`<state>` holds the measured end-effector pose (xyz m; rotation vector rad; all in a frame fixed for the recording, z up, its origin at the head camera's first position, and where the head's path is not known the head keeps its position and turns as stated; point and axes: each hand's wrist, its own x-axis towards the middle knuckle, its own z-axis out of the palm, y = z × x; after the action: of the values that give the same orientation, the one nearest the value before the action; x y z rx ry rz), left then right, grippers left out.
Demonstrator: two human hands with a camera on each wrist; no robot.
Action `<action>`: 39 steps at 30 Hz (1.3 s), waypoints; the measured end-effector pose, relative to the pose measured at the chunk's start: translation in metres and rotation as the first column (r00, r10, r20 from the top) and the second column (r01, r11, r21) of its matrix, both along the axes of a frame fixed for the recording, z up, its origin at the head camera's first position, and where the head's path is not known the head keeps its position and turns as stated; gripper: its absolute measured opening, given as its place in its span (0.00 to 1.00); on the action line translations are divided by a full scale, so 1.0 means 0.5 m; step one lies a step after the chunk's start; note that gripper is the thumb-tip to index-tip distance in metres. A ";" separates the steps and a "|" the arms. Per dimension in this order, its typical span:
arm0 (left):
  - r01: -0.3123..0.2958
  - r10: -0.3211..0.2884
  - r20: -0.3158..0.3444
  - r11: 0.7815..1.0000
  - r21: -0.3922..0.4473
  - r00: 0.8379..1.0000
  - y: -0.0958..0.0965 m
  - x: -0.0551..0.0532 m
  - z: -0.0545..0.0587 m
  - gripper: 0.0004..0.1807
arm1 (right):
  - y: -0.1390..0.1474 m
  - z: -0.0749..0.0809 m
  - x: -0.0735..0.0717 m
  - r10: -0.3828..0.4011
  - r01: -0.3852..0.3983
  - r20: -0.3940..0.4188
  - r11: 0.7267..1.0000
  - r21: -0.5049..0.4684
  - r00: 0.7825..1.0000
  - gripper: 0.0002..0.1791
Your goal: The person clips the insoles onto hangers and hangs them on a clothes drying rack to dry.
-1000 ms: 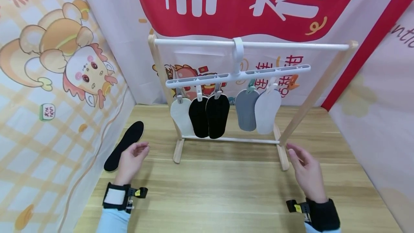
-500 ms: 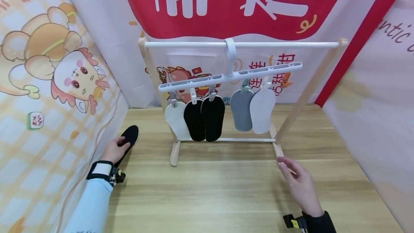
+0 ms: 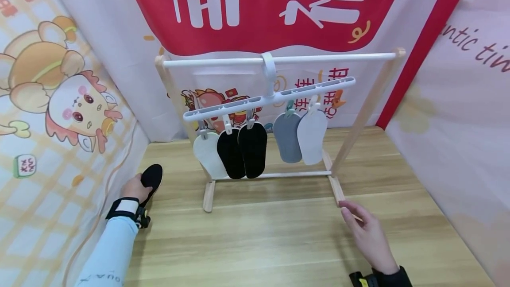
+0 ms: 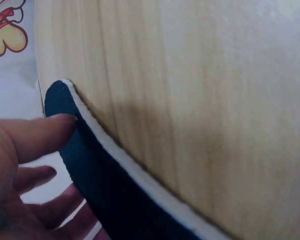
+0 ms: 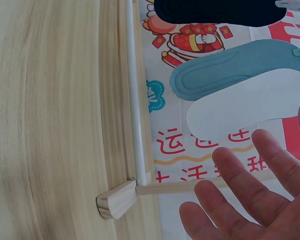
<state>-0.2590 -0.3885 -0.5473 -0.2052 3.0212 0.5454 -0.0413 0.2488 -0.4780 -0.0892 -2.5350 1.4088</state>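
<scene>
My left hand (image 3: 135, 188) holds a black insole (image 3: 153, 176) at the left side of the table. In the left wrist view the thumb lies on the insole's dark face (image 4: 105, 165) and the fingers are at its far edge; a pale underside shows along its rim. My right hand (image 3: 368, 236), relaxed with nothing in it, is by the right foot of a wooden rack. From the rack hangs a white hanger (image 3: 271, 99). Clipped under it are a white insole (image 3: 209, 154), two black insoles (image 3: 253, 152), a grey insole (image 3: 287, 138) and another white insole (image 3: 312, 138).
The rack has a white top bar (image 3: 330, 58), a low crossbar (image 3: 295, 174) and wooden feet (image 3: 209, 196) on the wood-grain table (image 3: 263, 242). An orange clip (image 3: 338, 99) hangs near the hanger's right end. Printed cloth (image 3: 63, 145) walls the left, back and right.
My left hand has moved left onto the black insole and taken hold of it. My right hand has come slightly down. The head view has shifted, so the rack sits farther left.
</scene>
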 end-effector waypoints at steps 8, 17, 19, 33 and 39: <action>-0.040 0.057 -0.101 0.986 0.161 0.993 0.001 0.050 0.041 0.32 | 0.010 0.023 -0.016 0.008 -0.008 -0.003 1.000 0.021 1.000 0.17; -0.106 0.194 -0.253 0.941 0.322 0.948 0.042 0.147 0.137 0.18 | 0.032 0.086 -0.071 0.005 0.004 -0.112 0.997 0.081 0.994 0.18; -0.121 0.231 -0.283 0.926 0.357 0.931 0.055 0.171 0.156 0.18 | 0.035 0.108 -0.086 0.004 0.012 -0.139 0.994 0.109 0.990 0.19; 0.152 0.288 -0.463 0.692 0.706 0.839 0.205 0.318 0.288 0.12 | 0.035 0.274 -0.217 0.109 -0.086 -0.199 0.989 0.119 0.974 0.31; 0.299 0.200 -0.509 0.611 0.733 0.837 0.300 0.329 0.296 0.11 | 0.015 0.318 -0.271 0.138 -0.124 -0.124 0.985 0.118 0.983 0.36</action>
<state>-0.0943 -0.2384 -0.3992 0.1330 2.8167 2.2021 -0.1769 0.2565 -0.3189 0.1880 -2.5415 1.2713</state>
